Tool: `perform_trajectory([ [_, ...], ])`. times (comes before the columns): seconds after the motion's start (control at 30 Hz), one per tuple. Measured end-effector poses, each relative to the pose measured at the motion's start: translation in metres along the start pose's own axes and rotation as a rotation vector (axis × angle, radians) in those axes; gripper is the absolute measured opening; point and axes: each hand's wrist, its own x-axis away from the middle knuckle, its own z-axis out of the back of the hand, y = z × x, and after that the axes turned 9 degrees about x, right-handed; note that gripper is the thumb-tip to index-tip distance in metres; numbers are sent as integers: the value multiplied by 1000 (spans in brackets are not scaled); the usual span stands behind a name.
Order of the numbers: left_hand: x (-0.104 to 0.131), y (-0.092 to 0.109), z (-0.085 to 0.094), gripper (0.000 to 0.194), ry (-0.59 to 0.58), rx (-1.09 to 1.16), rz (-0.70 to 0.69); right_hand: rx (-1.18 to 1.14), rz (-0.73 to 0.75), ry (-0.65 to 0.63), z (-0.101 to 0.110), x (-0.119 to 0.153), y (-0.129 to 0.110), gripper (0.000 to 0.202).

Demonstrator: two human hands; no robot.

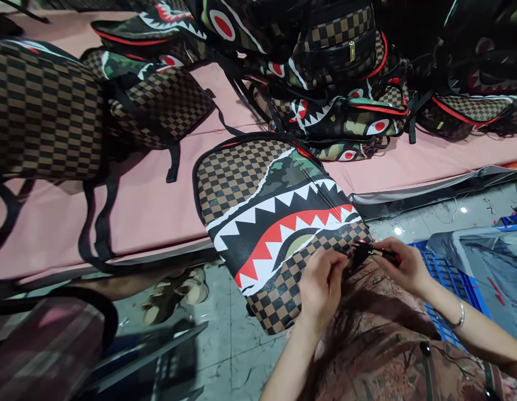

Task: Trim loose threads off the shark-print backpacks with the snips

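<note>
A checkered backpack panel (279, 223) with a printed shark mouth in red, white and black lies tilted from the pink table edge toward my lap. Over its lower right part is my left hand (323, 281), its fingers pinched at the bag's edge on a small dark piece I cannot make out clearly. To the right, my right hand (402, 264) is closed around a small dark tool (383, 254), perhaps snips, whose tip points left at that edge. The two hands are a short distance apart.
Several checkered and camouflage bags (337, 111) are piled along the pink table (158, 206). Black straps hang over its front edge at left. A blue crate (446, 278) with grey plastic stands at right. Shoes (175, 295) and thread scraps are on the tiled floor.
</note>
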Motion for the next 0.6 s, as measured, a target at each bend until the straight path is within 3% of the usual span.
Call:
perform_trajectory([
  [0.1,7,11,0,4,-235,81,-44,-227,-109,-183,21,-21,26,27],
  [0.17,9,17,-1,5,-387,105,-151,-260,-110,-292,33,-36,40,29],
  [0.27,6,21,0,29,-509,33,-282,-195,-31,-366,48,-57,52,27],
  [0.37,5,18,6,29,-486,-30,-246,-148,38,-437,57,-72,52,25],
  [0.47,7,13,13,9,-347,-20,-189,-139,38,-500,60,-83,47,27],
  [0.6,13,8,18,10,-202,-26,-159,-164,33,-581,56,-93,41,30],
])
